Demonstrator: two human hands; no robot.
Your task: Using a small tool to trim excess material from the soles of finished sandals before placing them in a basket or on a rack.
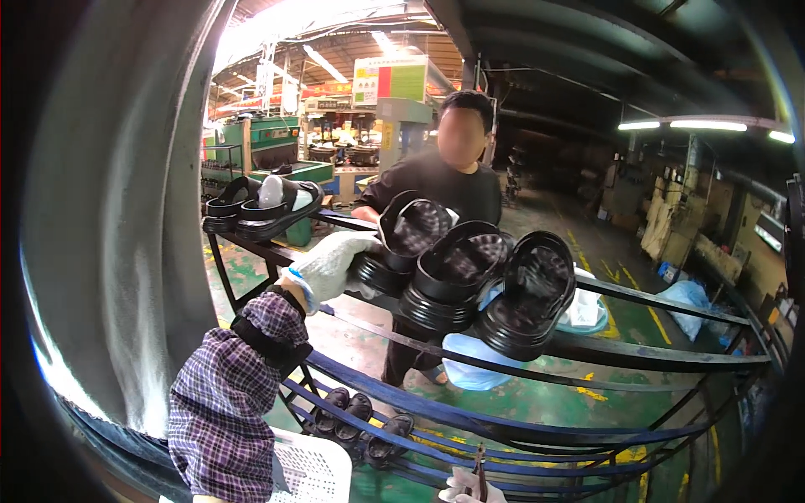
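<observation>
My left hand [333,267], in a white knit glove, reaches from a plaid sleeve to the top of the rack. Its fingers are closed at the side of a thick-soled black shoe [400,251], the leftmost of three standing side by side. The middle black shoe [444,293] and the right black shoe [525,323] tilt with their openings toward me. At the bottom edge, my right hand [471,488], also white-gloved, is closed around pliers [480,474] with dark handles and narrow metal jaws pointing up. Part of this hand is cut off by the frame.
More black shoes [272,220] stand at the rack's left end, one with white stuffing. Several dark shoes [359,411] sit lower, by a white perforated basket [314,461]. A person [444,180] stands behind the rack rails [654,360]. A grey curved surface [117,218] borders my left.
</observation>
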